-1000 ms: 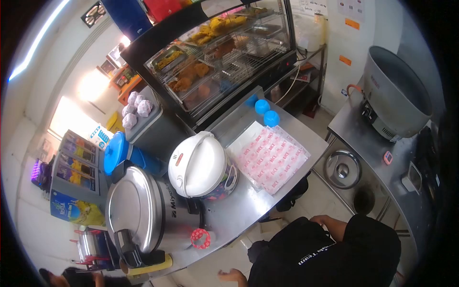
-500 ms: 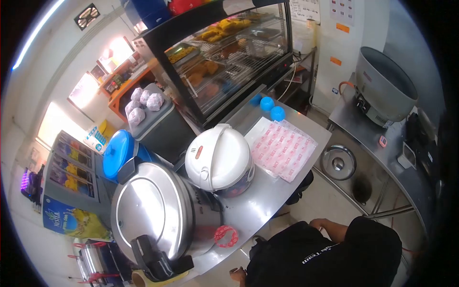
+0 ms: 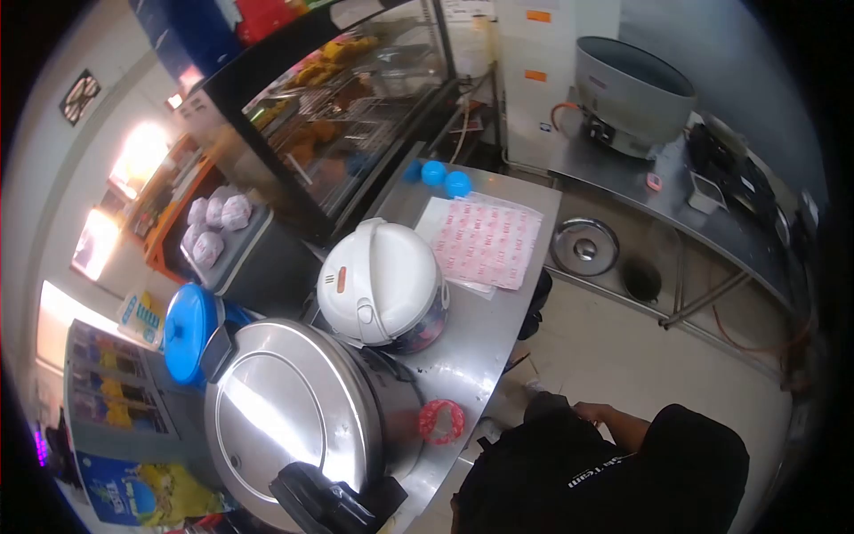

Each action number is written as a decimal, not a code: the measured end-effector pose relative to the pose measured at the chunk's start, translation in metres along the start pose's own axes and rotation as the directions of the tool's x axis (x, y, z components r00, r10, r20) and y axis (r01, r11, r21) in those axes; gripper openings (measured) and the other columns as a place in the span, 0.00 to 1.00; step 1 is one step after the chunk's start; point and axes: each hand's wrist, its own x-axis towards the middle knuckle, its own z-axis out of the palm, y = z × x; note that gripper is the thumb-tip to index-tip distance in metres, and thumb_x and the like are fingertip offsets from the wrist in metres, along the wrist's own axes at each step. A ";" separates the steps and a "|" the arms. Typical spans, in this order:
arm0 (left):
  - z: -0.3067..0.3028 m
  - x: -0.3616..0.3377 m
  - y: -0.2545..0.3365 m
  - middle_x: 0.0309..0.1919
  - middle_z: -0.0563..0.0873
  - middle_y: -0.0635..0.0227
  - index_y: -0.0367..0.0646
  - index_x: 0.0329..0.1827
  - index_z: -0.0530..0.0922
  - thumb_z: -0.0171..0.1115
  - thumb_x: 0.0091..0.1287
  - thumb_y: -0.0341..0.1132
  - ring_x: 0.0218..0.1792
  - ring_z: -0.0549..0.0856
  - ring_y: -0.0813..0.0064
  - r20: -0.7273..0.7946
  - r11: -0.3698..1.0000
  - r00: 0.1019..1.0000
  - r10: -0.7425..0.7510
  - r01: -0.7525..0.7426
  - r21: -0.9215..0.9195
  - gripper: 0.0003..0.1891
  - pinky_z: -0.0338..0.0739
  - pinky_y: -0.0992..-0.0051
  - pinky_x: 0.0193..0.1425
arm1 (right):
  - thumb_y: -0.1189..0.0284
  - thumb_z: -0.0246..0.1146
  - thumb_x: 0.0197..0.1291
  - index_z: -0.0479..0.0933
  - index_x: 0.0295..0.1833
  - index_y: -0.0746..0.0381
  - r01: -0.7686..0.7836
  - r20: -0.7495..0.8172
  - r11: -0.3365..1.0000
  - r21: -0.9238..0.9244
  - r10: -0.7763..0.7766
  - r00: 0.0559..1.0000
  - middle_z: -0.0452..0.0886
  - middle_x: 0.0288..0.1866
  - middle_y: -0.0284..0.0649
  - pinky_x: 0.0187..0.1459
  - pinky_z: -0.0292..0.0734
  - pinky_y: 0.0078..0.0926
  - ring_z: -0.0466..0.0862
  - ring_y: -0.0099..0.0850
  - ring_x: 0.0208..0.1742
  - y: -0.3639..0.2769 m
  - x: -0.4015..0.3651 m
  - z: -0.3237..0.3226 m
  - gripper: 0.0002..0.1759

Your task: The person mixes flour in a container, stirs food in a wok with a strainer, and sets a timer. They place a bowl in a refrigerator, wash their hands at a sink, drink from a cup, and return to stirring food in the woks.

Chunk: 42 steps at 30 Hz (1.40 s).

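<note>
My right hand (image 3: 587, 412) is bent in front of my black shirt (image 3: 614, 481), partly hidden; its fingers are too small to read. My left hand is out of sight, with only a sliver of skin at the shirt's left edge. On the steel table (image 3: 467, 363) to the left of my body stands a white-lidded rice cooker (image 3: 382, 280). Nearer me is a large steel-lidded pot (image 3: 289, 409) with black handles. A red patterned ring (image 3: 441, 421) lies beside it. Printed pink-and-white wrapping paper (image 3: 494, 240) lies stacked behind the cooker, near blue round objects (image 3: 457, 184).
A glass food warmer (image 3: 347, 107) with fried food stands behind the table. Wrapped bundles (image 3: 233, 214) sit on a grey box, near a blue lidded container (image 3: 189, 334). To the right, a counter (image 3: 614, 165) bears a large grey cooker (image 3: 632, 93); a round lid (image 3: 584, 246) is on the shelf below.
The view has turned, so the right counter and the wrapping paper sit further left. My left hand, seen low at the shirt's edge before, has dropped out of view.
</note>
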 end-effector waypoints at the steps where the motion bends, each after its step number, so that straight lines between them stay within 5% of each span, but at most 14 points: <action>1: -0.003 0.002 0.002 0.16 0.79 0.62 0.38 0.17 0.73 0.65 0.49 0.38 0.22 0.82 0.62 0.022 1.000 1.000 0.012 -0.012 -0.005 0.13 0.75 0.64 0.24 | 0.55 0.49 0.57 0.70 0.55 0.54 0.041 0.012 0.999 0.025 -0.041 0.999 0.76 0.49 0.44 0.43 0.76 0.47 0.79 0.39 0.45 0.015 0.013 0.007 0.23; 3: -0.008 0.006 0.007 0.16 0.79 0.62 0.38 0.18 0.73 0.65 0.49 0.38 0.21 0.82 0.63 0.068 0.999 0.997 0.039 -0.039 -0.009 0.13 0.75 0.64 0.24 | 0.53 0.47 0.59 0.69 0.56 0.55 0.122 0.032 0.990 0.074 -0.124 0.992 0.76 0.50 0.44 0.44 0.75 0.49 0.79 0.40 0.45 0.052 0.056 0.020 0.25; 6: -0.008 0.014 0.014 0.16 0.79 0.62 0.38 0.18 0.73 0.64 0.50 0.38 0.21 0.82 0.63 0.137 0.997 0.988 0.072 -0.071 -0.017 0.13 0.75 0.65 0.24 | 0.42 0.34 0.60 0.63 0.62 0.55 0.036 0.079 0.999 0.015 -0.037 0.996 0.67 0.60 0.50 0.49 0.70 0.54 0.72 0.50 0.55 0.033 0.001 0.033 0.35; 15: -0.014 0.049 0.029 0.16 0.79 0.62 0.38 0.20 0.73 0.62 0.52 0.38 0.21 0.81 0.65 0.323 0.981 0.929 0.181 -0.194 0.007 0.12 0.74 0.67 0.23 | 0.35 0.35 0.55 0.65 0.62 0.56 -0.121 0.156 0.982 0.142 0.099 0.983 0.64 0.63 0.47 0.54 0.65 0.54 0.67 0.51 0.60 0.006 -0.047 0.051 0.42; 18: -0.017 0.065 0.039 0.17 0.79 0.62 0.38 0.20 0.74 0.61 0.53 0.38 0.21 0.81 0.66 0.360 0.973 0.909 0.209 -0.229 0.013 0.12 0.74 0.67 0.22 | 0.33 0.37 0.52 0.63 0.64 0.55 -0.040 0.012 0.961 0.273 0.038 0.999 0.62 0.65 0.47 0.58 0.61 0.52 0.65 0.49 0.62 0.003 -0.049 0.070 0.45; 22: -0.022 0.080 0.049 0.17 0.79 0.62 0.39 0.21 0.74 0.60 0.54 0.38 0.21 0.81 0.66 0.401 0.965 0.887 0.229 -0.260 0.024 0.11 0.74 0.68 0.22 | 0.32 0.40 0.51 0.63 0.64 0.55 0.043 0.112 0.910 0.412 -0.097 0.989 0.61 0.65 0.47 0.60 0.58 0.51 0.64 0.47 0.63 0.015 -0.036 0.079 0.45; 27: -0.025 0.085 0.056 0.17 0.79 0.63 0.39 0.22 0.74 0.59 0.55 0.38 0.20 0.81 0.67 0.450 0.962 0.865 0.221 -0.270 0.046 0.11 0.74 0.69 0.21 | 0.35 0.46 0.51 0.65 0.63 0.54 0.089 0.055 0.863 0.497 -0.133 0.990 0.63 0.64 0.48 0.61 0.58 0.48 0.63 0.44 0.64 0.115 0.073 0.085 0.42; 30: -0.019 0.090 0.068 0.17 0.79 0.63 0.39 0.23 0.74 0.58 0.56 0.38 0.20 0.81 0.68 0.484 0.950 0.842 0.240 -0.305 0.061 0.11 0.74 0.70 0.21 | 0.38 0.50 0.52 0.70 0.59 0.56 0.146 -0.201 0.879 0.453 -0.058 0.978 0.65 0.62 0.48 0.60 0.60 0.48 0.66 0.44 0.62 0.145 0.040 0.097 0.38; 33: -0.009 0.082 0.081 0.17 0.79 0.63 0.39 0.23 0.74 0.58 0.56 0.38 0.20 0.80 0.68 0.553 0.925 0.790 0.265 -0.370 0.085 0.11 0.74 0.70 0.20 | 0.41 0.52 0.53 0.72 0.55 0.60 0.226 -0.243 0.946 0.234 -0.168 0.955 0.69 0.58 0.51 0.55 0.65 0.51 0.69 0.45 0.59 0.242 0.129 0.117 0.36; 36: 0.008 0.070 0.092 0.17 0.79 0.63 0.39 0.24 0.74 0.57 0.57 0.38 0.20 0.80 0.69 0.638 0.884 0.713 0.291 -0.455 0.106 0.11 0.74 0.71 0.20 | 0.40 0.53 0.51 0.74 0.52 0.63 0.142 -0.283 0.815 0.561 0.027 0.959 0.72 0.54 0.52 0.51 0.69 0.53 0.73 0.47 0.55 0.247 0.027 0.144 0.37; 39: 0.030 0.047 0.108 0.18 0.79 0.63 0.39 0.24 0.74 0.56 0.58 0.38 0.20 0.80 0.69 0.734 0.822 0.607 0.304 -0.557 0.121 0.11 0.74 0.71 0.20 | 0.39 0.53 0.49 0.75 0.50 0.64 0.128 -0.302 0.721 0.681 0.118 0.946 0.75 0.49 0.52 0.48 0.71 0.55 0.76 0.50 0.51 0.271 -0.053 0.171 0.39; 42: 0.059 0.011 0.118 0.18 0.79 0.63 0.39 0.25 0.75 0.56 0.58 0.38 0.20 0.80 0.70 0.826 0.739 0.486 0.286 -0.660 0.132 0.11 0.74 0.72 0.19 | 0.38 0.53 0.48 0.76 0.48 0.65 0.130 -0.272 0.501 0.856 0.222 0.937 0.77 0.46 0.51 0.48 0.73 0.45 0.78 0.46 0.47 0.332 -0.053 0.219 0.39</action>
